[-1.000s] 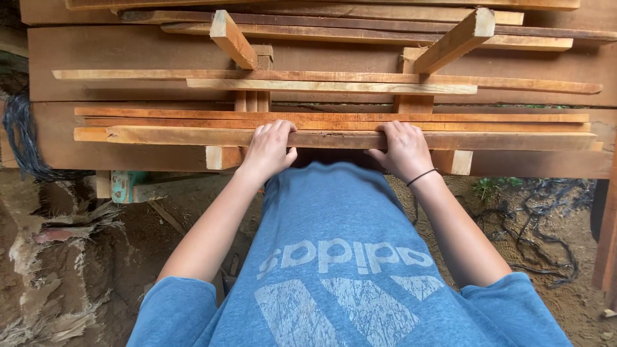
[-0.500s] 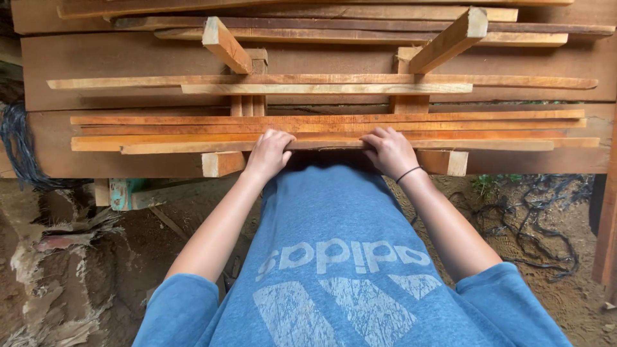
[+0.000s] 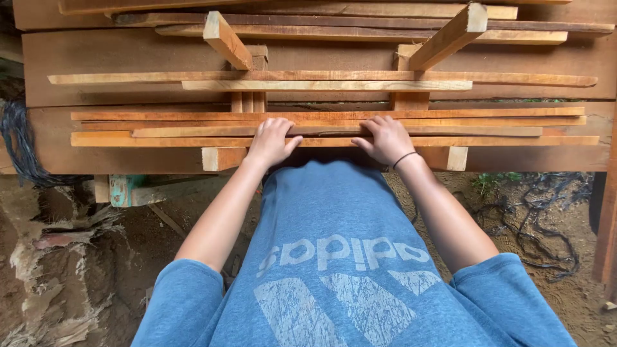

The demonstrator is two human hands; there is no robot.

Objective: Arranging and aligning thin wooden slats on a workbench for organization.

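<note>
My left hand (image 3: 270, 140) and my right hand (image 3: 384, 138) rest side by side, palms down, on a bundle of long thin wooden slats (image 3: 514, 128). The slats lie across two square wooden rails (image 3: 222, 158) that stick out toward me. Fingers of both hands curl over the nearest slats; the thumbs point toward each other. A thin black band circles my right wrist. My blue shirt fills the lower middle of the view.
Higher tiers of slats (image 3: 321, 80) lie on more rails (image 3: 228, 40) against large wooden boards (image 3: 128, 48). Bare earth with tangled dark cords (image 3: 540, 231) is at right. Rubble and a teal-painted block (image 3: 123, 189) lie at left.
Both hands have slid inward along the slats, ending closer together. The view has shifted slightly upward and nearer to the stack.
</note>
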